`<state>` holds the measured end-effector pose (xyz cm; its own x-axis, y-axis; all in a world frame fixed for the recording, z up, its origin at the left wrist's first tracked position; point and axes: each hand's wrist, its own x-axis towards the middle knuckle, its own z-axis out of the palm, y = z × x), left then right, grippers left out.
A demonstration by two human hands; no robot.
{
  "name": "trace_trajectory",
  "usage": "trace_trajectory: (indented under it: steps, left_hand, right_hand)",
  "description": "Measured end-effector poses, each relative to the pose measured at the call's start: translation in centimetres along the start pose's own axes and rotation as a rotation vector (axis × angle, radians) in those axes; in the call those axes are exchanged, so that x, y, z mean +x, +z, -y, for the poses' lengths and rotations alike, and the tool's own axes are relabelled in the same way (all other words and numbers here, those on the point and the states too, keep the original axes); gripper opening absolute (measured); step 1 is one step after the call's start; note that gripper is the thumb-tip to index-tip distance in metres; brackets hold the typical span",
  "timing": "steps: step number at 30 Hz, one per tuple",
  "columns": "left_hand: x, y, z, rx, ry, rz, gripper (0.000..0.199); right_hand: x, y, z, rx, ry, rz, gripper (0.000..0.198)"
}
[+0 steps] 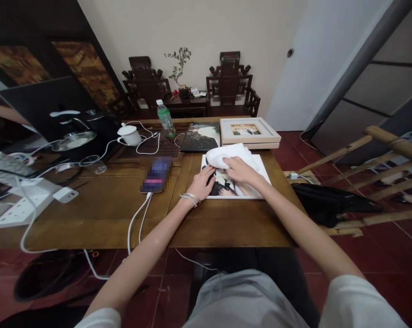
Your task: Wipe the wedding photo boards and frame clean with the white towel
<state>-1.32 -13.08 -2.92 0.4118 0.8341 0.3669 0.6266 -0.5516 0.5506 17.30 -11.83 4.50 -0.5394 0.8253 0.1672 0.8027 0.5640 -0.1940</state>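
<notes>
A photo panel (260,187) with white edges lies flat on the wooden table in front of me. My right hand (240,170) grips a folded white cloth (233,153) and presses it onto the panel's upper part. On the panel's left edge my left hand (202,183) rests flat, fingers stretched out, holding nothing. The cloth and both hands hide much of the picture. Just behind lie a dark photo panel (201,137) and a stack of light wooden picture frames (250,130).
Left of the panel is a phone (156,173) with a white cable. Farther left stand a green bottle (167,120), a white lidded cup (129,135), a clear cup (94,165) and a power strip (23,209). A bamboo rack (390,146) stands right of the table (226,228).
</notes>
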Motion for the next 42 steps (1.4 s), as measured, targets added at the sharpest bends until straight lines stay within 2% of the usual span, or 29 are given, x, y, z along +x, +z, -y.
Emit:
trace_trajectory:
  steps: [5,8,13,16,20,27,30,32,35,42]
  left_hand:
    - [0.0,0.2,0.1,-0.028,0.002,-0.004,0.042]
    - [-0.1,0.2,0.0,-0.033,0.0,-0.001,0.042]
    - [-0.1,0.2,-0.2,-0.026,-0.016,0.002,0.043]
    - [-0.1,0.3,-0.2,-0.019,-0.023,-0.001,0.043]
    - [-0.2,0.2,-0.2,-0.029,-0.021,-0.005,0.042]
    - [-0.2,-0.2,0.0,-0.034,0.007,0.011,0.046]
    - [-0.2,-0.2,0.0,-0.029,0.01,0.019,0.046]
    - [-0.2,-0.2,0.0,-0.021,0.003,0.023,0.047]
    - [-0.2,-0.1,0.0,-0.004,-0.013,0.03,0.047]
    - [-0.2,0.1,-0.1,0.001,-0.022,0.022,0.046]
  right_hand:
    - [-4.6,-0.5,-3.8,-0.122,0.095,0.017,0.028]
    - [-7.9,-0.1,-4.5,-0.202,0.065,0.034,0.03]
    - [-14.0,0.4,-0.7,-0.207,-0.063,0.034,0.029]
    - [-16.3,0.3,1.6,-0.149,-0.136,0.02,0.03]
    - [-15.7,-0.2,1.4,-0.103,-0.138,0.037,0.031]
    - [-8.3,-0.1,-3.5,-0.183,0.007,0.046,0.036]
    - [-6.0,0.2,-4.4,-0.208,0.028,0.037,0.04]
    - [-5.5,0.5,-4.3,-0.222,0.023,0.035,0.041]
    - [-6.7,0.7,-3.3,-0.251,-0.003,0.06,0.04]
    - [-13.9,0.6,1.5,-0.259,-0.106,0.07,0.036]
